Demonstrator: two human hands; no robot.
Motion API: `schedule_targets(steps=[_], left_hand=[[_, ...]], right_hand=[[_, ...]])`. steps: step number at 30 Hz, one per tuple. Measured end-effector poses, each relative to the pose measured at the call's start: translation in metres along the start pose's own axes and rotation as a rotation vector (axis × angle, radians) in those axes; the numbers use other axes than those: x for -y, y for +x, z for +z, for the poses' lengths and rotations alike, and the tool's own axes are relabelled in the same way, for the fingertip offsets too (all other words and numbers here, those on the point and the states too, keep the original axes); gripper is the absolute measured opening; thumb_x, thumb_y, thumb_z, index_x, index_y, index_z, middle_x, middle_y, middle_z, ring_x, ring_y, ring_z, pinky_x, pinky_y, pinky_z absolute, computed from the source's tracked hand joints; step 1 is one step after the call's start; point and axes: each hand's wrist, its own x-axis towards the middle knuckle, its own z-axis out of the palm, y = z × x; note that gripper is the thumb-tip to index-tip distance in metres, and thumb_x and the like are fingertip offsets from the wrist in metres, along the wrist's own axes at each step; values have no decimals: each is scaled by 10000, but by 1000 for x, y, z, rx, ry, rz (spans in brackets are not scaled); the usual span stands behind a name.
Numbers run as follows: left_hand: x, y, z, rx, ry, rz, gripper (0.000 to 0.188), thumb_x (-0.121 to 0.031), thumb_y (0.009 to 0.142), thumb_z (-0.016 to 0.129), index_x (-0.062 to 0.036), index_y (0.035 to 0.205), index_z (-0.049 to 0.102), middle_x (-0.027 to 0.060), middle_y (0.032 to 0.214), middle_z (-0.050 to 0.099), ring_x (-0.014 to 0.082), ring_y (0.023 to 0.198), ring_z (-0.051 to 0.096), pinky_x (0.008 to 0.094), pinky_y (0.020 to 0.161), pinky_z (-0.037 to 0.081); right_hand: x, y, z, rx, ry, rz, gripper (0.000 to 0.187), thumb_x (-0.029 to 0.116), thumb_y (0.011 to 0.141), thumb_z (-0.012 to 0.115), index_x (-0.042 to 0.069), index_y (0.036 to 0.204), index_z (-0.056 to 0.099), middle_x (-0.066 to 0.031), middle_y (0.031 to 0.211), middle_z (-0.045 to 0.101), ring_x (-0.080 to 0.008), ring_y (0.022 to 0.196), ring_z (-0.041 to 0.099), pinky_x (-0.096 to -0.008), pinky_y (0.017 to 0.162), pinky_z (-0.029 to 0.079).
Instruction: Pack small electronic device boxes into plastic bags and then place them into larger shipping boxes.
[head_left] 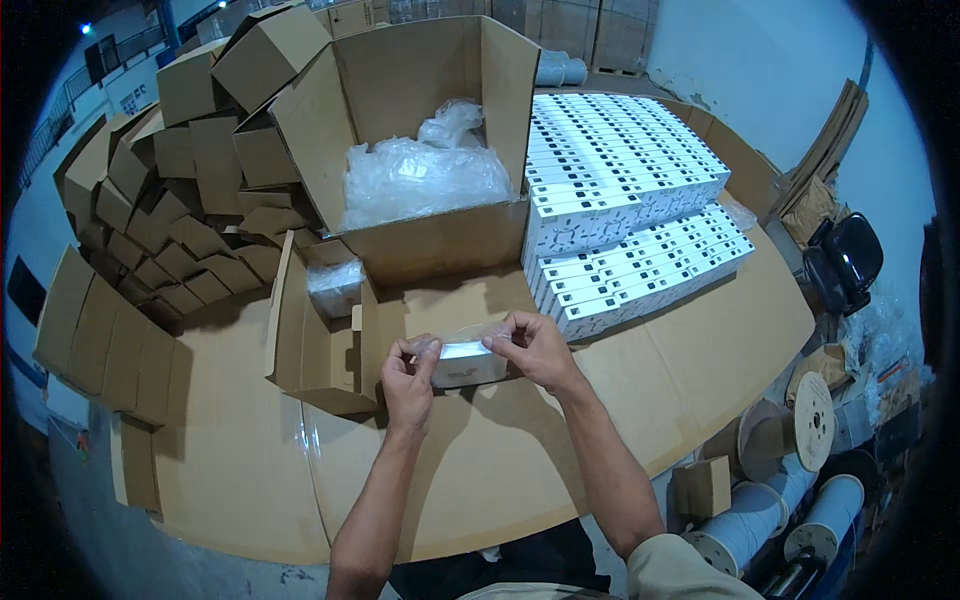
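Observation:
In front of me is a small white box (470, 373) with a clear plastic bag (472, 332) about its top. My left hand (408, 385) pinches the bag at the box's left end, thumb against fingers. At the right end my right hand (540, 355) is closed on the bag the same way. Just left of them stands an open brown carton (320, 385) with a plastic-wrapped white pack (336, 289) in its far end. Behind, a large open carton (435, 240) holds a heap of clear plastic bags (425, 180).
Stacked rows of white boxes (620, 215) stand at the right of the cardboard-covered table (460, 500). Many open brown cartons (190, 200) pile up at the far left. Cable spools (740, 520) and a black chair (842, 262) stand beyond the right edge.

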Motion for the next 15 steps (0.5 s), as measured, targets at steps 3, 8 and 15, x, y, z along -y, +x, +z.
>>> schedule_targets(steps=[3,8,15], left_hand=[[2,-1,1,8,-96,7,174,-77,943,718,-53,936,546,96,1052,685,123,962,616,278,879,493],[5,1,0,41,-168,13,200,-56,939,710,-60,1000,519,72,1051,656,118,988,603,277,899,485],[1,0,5,1,-137,21,275,-61,937,713,-51,1116,505,63,1044,646,106,982,593,268,892,474]], right_hand=[[-7,2,4,-53,106,-54,215,99,883,778,31,795,594,22,735,620,-39,666,528,-228,580,437],[0,3,2,-26,9,34,149,57,897,752,35,893,605,-45,975,672,-77,880,621,-238,732,509],[25,-5,3,126,105,-362,309,51,829,787,4,1126,718,-126,1280,613,-218,1202,571,-344,993,481]])
